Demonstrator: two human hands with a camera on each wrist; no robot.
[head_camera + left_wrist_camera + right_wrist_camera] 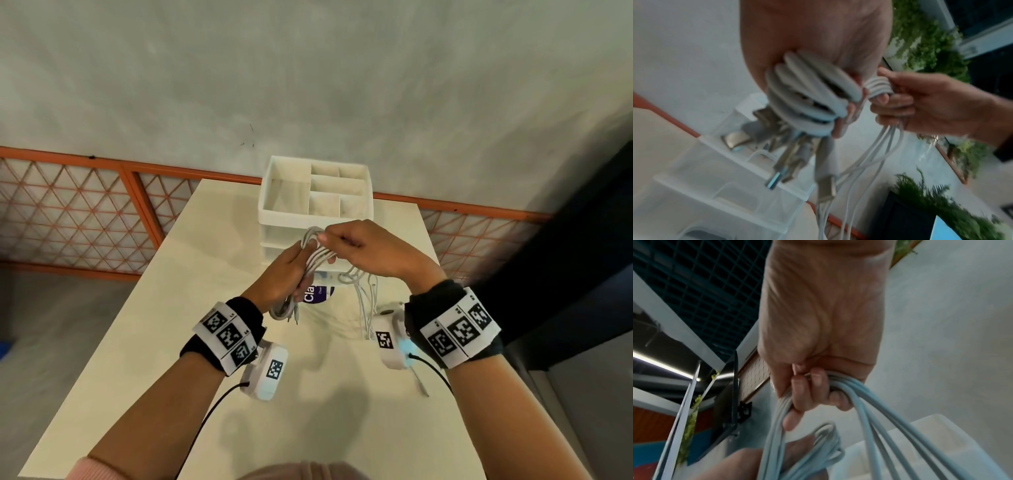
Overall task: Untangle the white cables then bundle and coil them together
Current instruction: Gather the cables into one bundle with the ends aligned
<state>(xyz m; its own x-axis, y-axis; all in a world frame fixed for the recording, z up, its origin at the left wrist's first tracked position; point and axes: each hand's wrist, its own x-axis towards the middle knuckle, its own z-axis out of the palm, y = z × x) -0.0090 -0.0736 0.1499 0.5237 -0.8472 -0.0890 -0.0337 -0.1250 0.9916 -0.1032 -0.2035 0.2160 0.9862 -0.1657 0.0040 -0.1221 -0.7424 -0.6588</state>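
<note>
- Left grip: I see my fingers curled round a coiled bundle of white cables, held up above the worktop, in front of the white organiser.
- Right grip: my fingers and thumb pinch the same strands just beside the left hand, at the top of the coil; the two hands nearly touch.
- Cables, appearance: several thin, round, white strands run side by side. They loop over the top of the left hand and hang out again below it as a second loop. From the right hand loose tails drop towards the worktop.
- Left wrist view only: the coils lie stacked across my left palm, and a cluster of plug ends, metal-tipped and blurred, hangs beneath them. The right hand appears here holding a flat row of strands between thumb and fingers.
- Right wrist view only: the strands pass through my curled right fingers and fan out in separate lines below; the plugs are not seen here.
- Head view only: a purple-and-white label lies on the worktop beneath the hands, partly hidden. The organiser has open compartments on top and drawers below.
- Surroundings: a grey wall stands behind the worktop, with an orange lattice railing along its foot.
</note>
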